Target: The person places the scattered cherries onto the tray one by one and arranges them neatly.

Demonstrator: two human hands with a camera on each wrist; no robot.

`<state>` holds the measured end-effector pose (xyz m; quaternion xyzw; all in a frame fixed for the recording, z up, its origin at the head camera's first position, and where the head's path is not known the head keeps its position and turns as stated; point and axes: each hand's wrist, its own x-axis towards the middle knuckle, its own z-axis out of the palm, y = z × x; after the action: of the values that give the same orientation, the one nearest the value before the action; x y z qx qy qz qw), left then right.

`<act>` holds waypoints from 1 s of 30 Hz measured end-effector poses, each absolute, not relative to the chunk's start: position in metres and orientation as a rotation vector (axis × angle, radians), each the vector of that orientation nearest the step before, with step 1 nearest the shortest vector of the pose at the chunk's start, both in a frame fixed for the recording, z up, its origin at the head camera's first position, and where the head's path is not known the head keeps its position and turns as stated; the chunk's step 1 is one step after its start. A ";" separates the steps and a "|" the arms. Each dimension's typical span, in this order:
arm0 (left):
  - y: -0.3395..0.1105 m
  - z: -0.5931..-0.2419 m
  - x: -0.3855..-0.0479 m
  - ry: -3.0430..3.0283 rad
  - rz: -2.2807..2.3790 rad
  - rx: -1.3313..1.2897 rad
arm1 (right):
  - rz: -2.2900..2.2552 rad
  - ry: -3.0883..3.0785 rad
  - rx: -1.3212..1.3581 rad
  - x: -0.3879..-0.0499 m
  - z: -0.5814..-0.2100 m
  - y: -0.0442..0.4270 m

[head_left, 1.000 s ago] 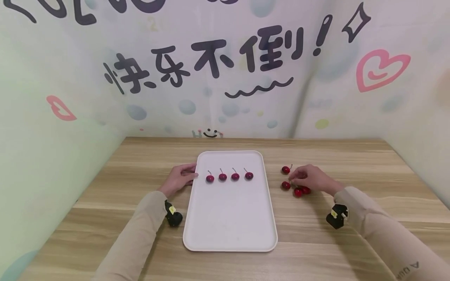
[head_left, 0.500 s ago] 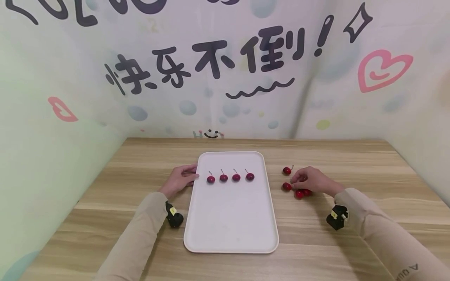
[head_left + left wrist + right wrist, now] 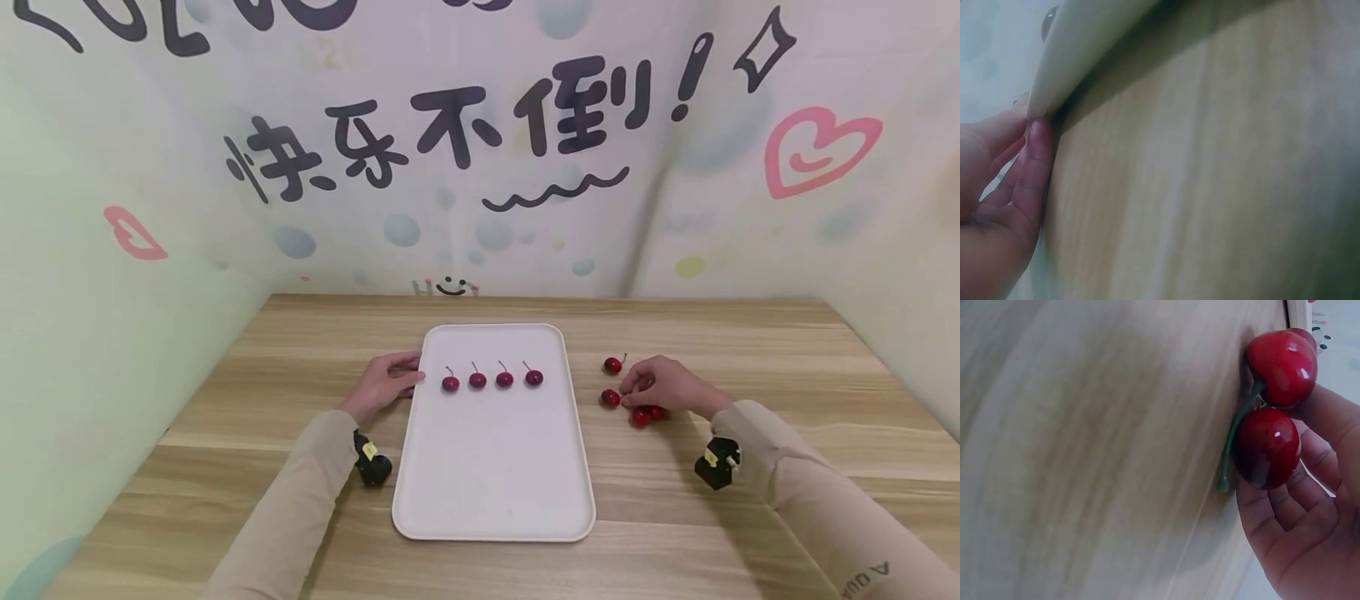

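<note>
My left hand [image 3: 381, 385] grips the left rim of the white tray [image 3: 495, 467], thumb on the rim and fingers along its outer side, as the left wrist view also shows. Across the tray's upper part lie several dark red cherries in a row, among them a leftmost cherry [image 3: 450, 384], stems pointing up. Right of the tray, my right hand [image 3: 663, 383] has thumb and fingertips together at the right side of a cherry [image 3: 611, 398], pinching where its stem is hidden. Two cherries [image 3: 1267, 449] lie close before the palm in the right wrist view, one with a green stem.
Another loose cherry [image 3: 612, 365], stem up, lies beyond the right hand's fingertips. The wood-grain table [image 3: 300, 333] meets a printed cloth backdrop [image 3: 517, 250] at its far edge. A small black camera [image 3: 718, 463] sits on each wrist.
The right hand's fingertips have come down slightly beside the cherry, whose stem is now out of sight. That cherry has shifted slightly left. The left hand stays on the tray rim.
</note>
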<state>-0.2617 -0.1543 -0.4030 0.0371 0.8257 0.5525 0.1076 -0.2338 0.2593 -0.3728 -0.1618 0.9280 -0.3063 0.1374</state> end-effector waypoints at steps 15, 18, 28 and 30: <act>-0.153 -0.398 -0.258 2.422 1.642 0.112 | -0.909 2.649 -0.487 -0.235 -0.373 0.260; -0.153 -0.398 -0.258 2.423 1.640 0.111 | -0.972 2.622 -0.451 -0.233 -0.372 0.262; -0.153 -0.401 -0.261 2.455 1.599 0.088 | -1.061 2.627 -0.386 -0.232 -0.373 0.269; -0.153 -0.400 -0.261 2.455 1.596 0.092 | -1.071 2.627 -0.389 -0.232 -0.373 0.270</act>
<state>-0.2607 -0.1533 -0.4004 0.0312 0.8333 0.5418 0.1058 -0.2324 0.2698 -0.3728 -0.1344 0.9085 -0.3705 0.1385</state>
